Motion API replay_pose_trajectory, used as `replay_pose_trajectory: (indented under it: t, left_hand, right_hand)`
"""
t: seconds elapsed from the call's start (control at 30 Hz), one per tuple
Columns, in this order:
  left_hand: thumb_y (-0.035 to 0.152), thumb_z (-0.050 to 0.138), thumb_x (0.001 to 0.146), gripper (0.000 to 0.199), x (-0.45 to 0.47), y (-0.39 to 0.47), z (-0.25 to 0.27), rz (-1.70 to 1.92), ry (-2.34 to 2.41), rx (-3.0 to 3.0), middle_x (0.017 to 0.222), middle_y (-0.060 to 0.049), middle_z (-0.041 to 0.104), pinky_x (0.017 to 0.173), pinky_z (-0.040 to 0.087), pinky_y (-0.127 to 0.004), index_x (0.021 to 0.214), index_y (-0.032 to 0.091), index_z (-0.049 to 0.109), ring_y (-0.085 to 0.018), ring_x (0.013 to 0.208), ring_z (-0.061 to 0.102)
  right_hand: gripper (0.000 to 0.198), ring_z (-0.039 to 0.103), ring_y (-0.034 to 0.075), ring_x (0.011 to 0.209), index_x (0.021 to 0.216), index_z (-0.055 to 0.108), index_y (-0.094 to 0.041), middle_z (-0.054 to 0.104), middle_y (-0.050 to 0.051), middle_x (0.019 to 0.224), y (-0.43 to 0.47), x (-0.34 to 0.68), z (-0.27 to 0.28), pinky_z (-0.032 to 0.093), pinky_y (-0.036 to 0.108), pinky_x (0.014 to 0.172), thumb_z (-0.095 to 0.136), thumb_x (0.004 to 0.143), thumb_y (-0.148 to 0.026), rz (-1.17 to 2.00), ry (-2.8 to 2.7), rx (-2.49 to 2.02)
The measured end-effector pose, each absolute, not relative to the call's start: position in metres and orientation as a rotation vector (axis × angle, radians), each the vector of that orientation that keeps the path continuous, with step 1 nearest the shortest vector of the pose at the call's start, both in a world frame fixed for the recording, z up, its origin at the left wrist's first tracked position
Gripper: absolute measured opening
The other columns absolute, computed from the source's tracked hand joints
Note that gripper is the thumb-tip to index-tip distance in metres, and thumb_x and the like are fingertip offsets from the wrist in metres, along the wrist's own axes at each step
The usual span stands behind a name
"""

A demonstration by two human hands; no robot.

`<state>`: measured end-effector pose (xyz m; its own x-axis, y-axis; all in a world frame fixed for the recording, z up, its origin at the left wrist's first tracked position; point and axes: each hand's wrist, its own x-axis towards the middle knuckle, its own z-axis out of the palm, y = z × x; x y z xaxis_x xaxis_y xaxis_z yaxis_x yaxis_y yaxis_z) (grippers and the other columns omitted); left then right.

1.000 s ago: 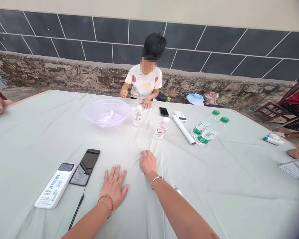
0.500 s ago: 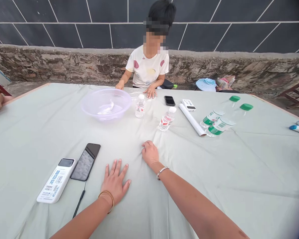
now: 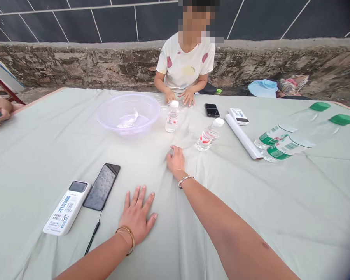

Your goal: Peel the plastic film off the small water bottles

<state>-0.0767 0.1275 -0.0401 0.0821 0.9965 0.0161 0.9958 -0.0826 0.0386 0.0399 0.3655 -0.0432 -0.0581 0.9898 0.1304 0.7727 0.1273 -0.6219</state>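
My left hand (image 3: 139, 217) lies flat on the pale grey-green tablecloth (image 3: 61, 151), fingers spread, holding nothing. To its left are a black smartphone (image 3: 102, 186) and a white power bank (image 3: 67, 208) with blue print; a black cord runs from the phone. Farther forward, my right hand (image 3: 176, 159) is closed on the tablecloth, which wrinkles around it; its fingertips are partly hidden. Two small water bottles with white caps stand beyond it: one bottle (image 3: 172, 118) straight ahead, the other bottle (image 3: 208, 137) to the right, nearer my hand.
A translucent purple basin (image 3: 105, 120) holds a clear plastic bag. Two green-capped bottles (image 3: 280, 149) stand right, by a white roll (image 3: 245, 140). Behind lie another phone (image 3: 212, 110) and power bank (image 3: 239, 116). A person (image 3: 186, 62) sits opposite; another person's hand (image 3: 2, 111) shows left.
My right hand has moved slightly forward, and longer folds run through the cloth beneath its forearm. The left hand stays flat. Across the table, the person's hands have come closer together. The view has shifted.
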Motion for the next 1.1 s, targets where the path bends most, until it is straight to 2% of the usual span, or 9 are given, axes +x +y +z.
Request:
replay_pose_trajectory:
  t: [0.2,0.37,0.43,0.57,0.8,0.9,1.0,1.1]
  left_hand:
    - [0.050,0.035,0.089,0.060,-0.077,0.127,-0.043,0.089,2.103,2.313,0.153,-0.010,0.023,0.109,0.012,-0.056,0.145,0.030,0.026,-0.032,0.140,0.017]
    - [0.052,0.036,0.087,0.065,-0.078,0.127,-0.040,0.074,2.085,2.274,0.154,-0.004,0.021,0.111,0.012,-0.056,0.146,0.035,0.016,-0.032,0.141,0.016]
    - [0.053,0.037,0.087,0.066,-0.078,0.128,-0.038,0.065,2.078,2.251,0.153,-0.003,0.021,0.111,0.013,-0.056,0.146,0.035,0.015,-0.032,0.141,0.016]
    - [0.053,0.038,0.086,0.066,-0.078,0.130,-0.037,0.068,2.050,2.190,0.154,-0.002,0.020,0.111,0.013,-0.057,0.146,0.036,0.016,-0.033,0.141,0.016]
    - [0.049,0.036,0.088,0.058,-0.073,0.133,-0.031,0.155,2.062,2.104,0.153,-0.009,0.023,0.112,0.010,-0.058,0.142,0.028,0.036,-0.033,0.141,0.016]
    - [0.045,0.040,0.087,0.057,-0.075,0.136,-0.028,0.230,2.066,2.113,0.150,-0.013,0.030,0.111,0.012,-0.058,0.139,0.022,0.042,-0.033,0.139,0.021]
    - [0.036,0.043,0.085,0.051,-0.079,0.132,-0.027,0.347,2.095,2.066,0.144,-0.016,0.040,0.112,0.019,-0.052,0.131,0.015,0.052,-0.032,0.137,0.029]
    - [0.029,0.043,0.084,0.042,-0.075,0.107,-0.028,0.627,2.162,1.956,0.138,-0.017,0.047,0.111,0.022,-0.050,0.118,0.012,0.062,-0.031,0.135,0.032]
  right_hand:
    - [0.064,0.047,0.025,0.117,0.134,0.034,-0.013,0.043,0.016,0.132,0.437,0.016,-0.042,0.037,0.038,0.098,0.056,0.078,-0.035,0.537,-1.540,-1.711]
    - [0.081,0.043,0.029,0.120,0.136,0.028,-0.017,0.043,0.017,0.135,0.486,-0.007,-0.035,0.034,0.044,0.098,0.064,0.071,-0.050,0.500,-1.437,-1.822]
    - [0.078,0.047,0.030,0.115,0.131,0.032,-0.018,0.051,0.017,0.127,0.497,-0.011,-0.030,0.033,0.046,0.097,0.064,0.070,-0.053,0.530,-1.413,-1.879]
    - [0.058,0.053,0.027,0.105,0.115,0.043,-0.016,0.062,0.013,0.109,0.492,-0.007,-0.020,0.033,0.044,0.094,0.063,0.073,-0.051,0.586,-1.463,-1.939]
    - [0.047,0.061,0.025,0.096,0.102,0.049,-0.021,0.067,0.007,0.099,0.385,0.036,-0.010,0.042,0.038,0.086,0.065,0.068,-0.050,0.721,-1.594,-1.953]
    - [0.046,0.063,0.025,0.095,0.100,0.050,-0.023,0.068,0.004,0.097,0.304,0.066,-0.013,0.044,0.035,0.083,0.067,0.065,-0.049,0.761,-1.711,-1.874]
    - [0.042,0.065,0.023,0.091,0.098,0.053,-0.023,0.069,0.003,0.092,0.219,0.095,-0.021,0.046,0.033,0.080,0.067,0.065,-0.045,0.765,-1.733,-1.797]
    - [0.044,0.066,0.024,0.088,0.099,0.056,-0.022,0.070,0.004,0.090,0.149,0.115,-0.025,0.048,0.033,0.076,0.069,0.062,-0.042,0.841,-1.770,-1.698]
